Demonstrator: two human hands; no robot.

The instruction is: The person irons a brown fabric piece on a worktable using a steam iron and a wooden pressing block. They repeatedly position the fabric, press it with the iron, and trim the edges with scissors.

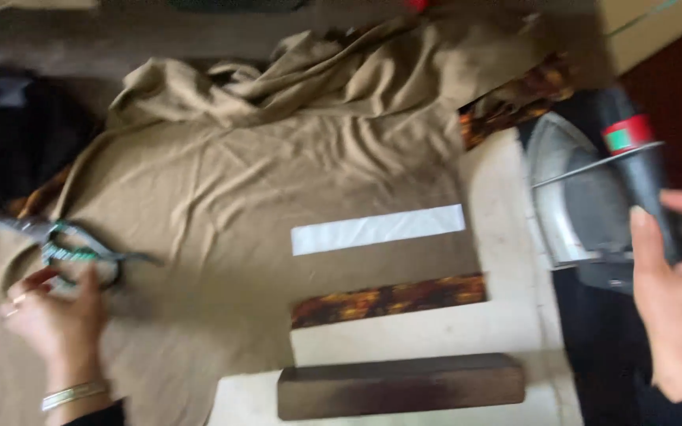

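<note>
At the lower left of the frame the left hand (61,315), a bangle on its wrist, lies palm down on the tan cloth (222,197) with its fingers curled loosely over the green handles of a pair of scissors (80,251); through the blur it seems to rest on the handles rather than grip them, so whether it has closed on them cannot be told. The scissors lie flat on the cloth at the left edge, blades pointing toward the upper left. At the right edge the right hand (676,300) is raised with its fingers spread and apart, thumb just beside the dark handle of an iron (593,197), near it but not wrapped around it. The iron sits in the upper right, tipped so its grey metal soleplate shows, with a red and green band on the handle. Between the hands, lower centre, lie a white strip (378,229), a brown mottled strip (388,300) below it, and a dark wooden block (401,385) lowest.
</note>
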